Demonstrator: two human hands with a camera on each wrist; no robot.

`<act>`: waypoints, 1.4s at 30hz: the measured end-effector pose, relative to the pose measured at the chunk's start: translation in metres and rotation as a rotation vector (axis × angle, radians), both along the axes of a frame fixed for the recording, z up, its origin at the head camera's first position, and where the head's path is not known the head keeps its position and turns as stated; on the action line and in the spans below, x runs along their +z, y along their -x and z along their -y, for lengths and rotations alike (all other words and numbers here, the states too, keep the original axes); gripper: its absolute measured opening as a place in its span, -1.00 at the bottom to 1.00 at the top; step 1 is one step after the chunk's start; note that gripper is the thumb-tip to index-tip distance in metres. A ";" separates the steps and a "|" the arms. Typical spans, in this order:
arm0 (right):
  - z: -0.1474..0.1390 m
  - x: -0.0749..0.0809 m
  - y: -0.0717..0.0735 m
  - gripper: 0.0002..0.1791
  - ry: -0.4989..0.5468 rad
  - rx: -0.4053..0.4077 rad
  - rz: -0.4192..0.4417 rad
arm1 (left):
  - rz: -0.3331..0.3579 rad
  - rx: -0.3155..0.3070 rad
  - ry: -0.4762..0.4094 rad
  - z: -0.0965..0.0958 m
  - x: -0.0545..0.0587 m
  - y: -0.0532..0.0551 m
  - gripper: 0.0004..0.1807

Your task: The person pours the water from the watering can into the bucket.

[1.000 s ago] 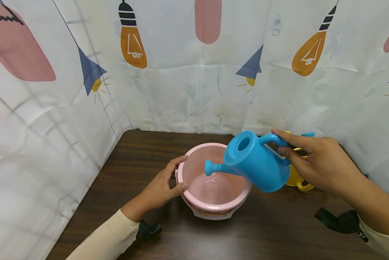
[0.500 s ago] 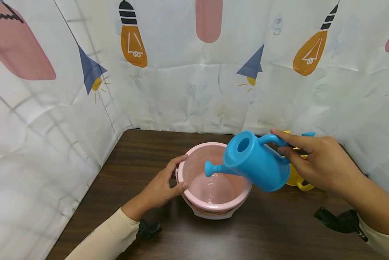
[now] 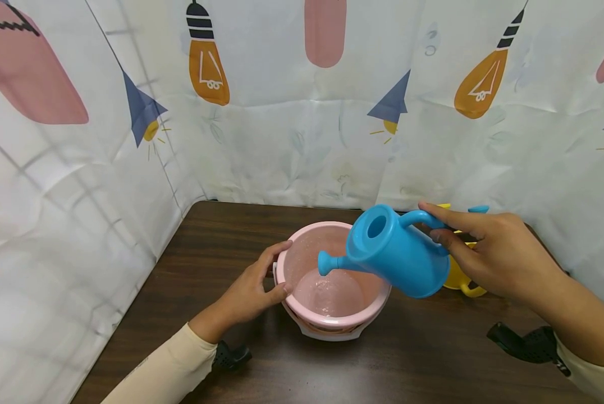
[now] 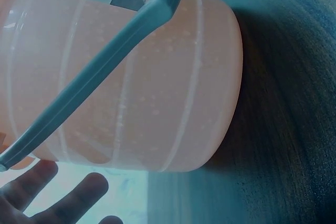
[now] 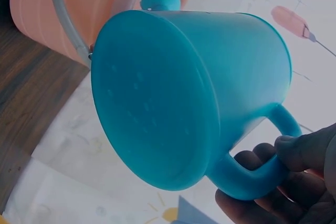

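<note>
In the head view my right hand [image 3: 499, 252] grips the handle of a blue watering can [image 3: 403, 255]. The can is tilted left, its round spout head over the mouth of a pink bucket [image 3: 327, 322]. Ripples show on the bucket's floor, below the spout. My left hand [image 3: 248, 289] holds the bucket's left rim, thumb and index fingertip over the edge. In the left wrist view, other fingers [image 4: 79, 198] spread beside the bucket wall [image 4: 152, 93]. The right wrist view shows the can's base [image 5: 152, 103] and fingers curled round its handle [image 5: 252, 179].
Behind the right hand stands a yellow watering can [image 3: 456, 275], partly hidden, with a small blue piece [image 3: 479, 209] above it. The bucket's pale carrying handle [image 4: 100, 72] hangs at its side. A printed cloth [image 3: 292, 146] encloses the dark wooden table [image 3: 221, 230] behind and at left.
The ripples inside the bucket have shifted slightly. Both hands, the bucket and the tilted watering can stay almost where they were.
</note>
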State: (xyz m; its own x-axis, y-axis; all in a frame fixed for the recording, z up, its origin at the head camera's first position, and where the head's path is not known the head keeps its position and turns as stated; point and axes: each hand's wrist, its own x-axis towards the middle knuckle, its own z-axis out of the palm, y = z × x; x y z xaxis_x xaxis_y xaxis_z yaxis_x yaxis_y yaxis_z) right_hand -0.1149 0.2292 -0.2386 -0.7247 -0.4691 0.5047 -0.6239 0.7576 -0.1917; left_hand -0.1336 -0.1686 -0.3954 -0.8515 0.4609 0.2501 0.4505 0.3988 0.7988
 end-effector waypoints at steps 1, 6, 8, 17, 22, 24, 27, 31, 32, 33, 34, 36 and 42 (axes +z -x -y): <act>0.000 0.000 0.000 -0.27 -0.001 0.000 -0.001 | 0.005 0.001 -0.001 0.000 0.001 0.000 -0.15; 0.000 0.000 0.000 -0.27 -0.004 0.005 -0.004 | 0.009 0.003 0.003 0.000 0.002 -0.001 -0.15; 0.000 0.000 0.000 -0.27 -0.006 0.005 -0.003 | 0.007 0.000 0.002 -0.001 0.001 -0.001 -0.15; 0.000 0.001 0.000 -0.26 -0.015 -0.003 -0.003 | -0.003 -0.006 0.007 0.000 -0.001 0.000 -0.15; 0.000 0.001 0.000 -0.26 -0.019 -0.004 -0.003 | -0.014 -0.006 0.009 0.000 0.000 0.000 -0.15; 0.000 0.001 0.000 -0.26 -0.021 -0.008 -0.002 | -0.014 -0.005 0.010 0.000 0.001 0.000 -0.15; 0.001 0.001 0.000 -0.26 -0.024 -0.013 -0.001 | -0.018 -0.005 0.009 0.000 0.001 0.000 -0.15; 0.001 0.001 0.000 -0.27 -0.024 -0.019 0.003 | -0.023 -0.012 0.001 0.000 0.000 0.000 -0.16; 0.001 0.001 -0.001 -0.28 -0.021 -0.020 0.004 | -0.024 -0.013 0.001 0.000 0.000 0.001 -0.16; 0.001 0.001 -0.001 -0.28 -0.020 -0.022 0.004 | -0.026 -0.014 0.000 0.000 -0.001 0.001 -0.16; 0.001 0.001 -0.001 -0.28 -0.017 -0.023 0.005 | -0.026 -0.014 0.000 0.000 -0.001 0.001 -0.16; 0.001 0.000 -0.001 -0.28 -0.014 -0.024 0.004 | -0.029 -0.014 0.000 0.001 -0.002 0.001 -0.16; 0.001 0.001 -0.001 -0.28 -0.012 -0.026 0.005 | -0.021 -0.014 -0.004 0.001 -0.001 0.001 -0.16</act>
State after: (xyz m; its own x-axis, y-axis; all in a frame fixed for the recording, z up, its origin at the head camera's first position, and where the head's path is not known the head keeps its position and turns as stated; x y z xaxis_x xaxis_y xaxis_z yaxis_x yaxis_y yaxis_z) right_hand -0.1139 0.2283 -0.2378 -0.7394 -0.4561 0.4953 -0.6030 0.7758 -0.1857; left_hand -0.1344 -0.1692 -0.3969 -0.8394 0.4719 0.2695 0.4726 0.3889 0.7909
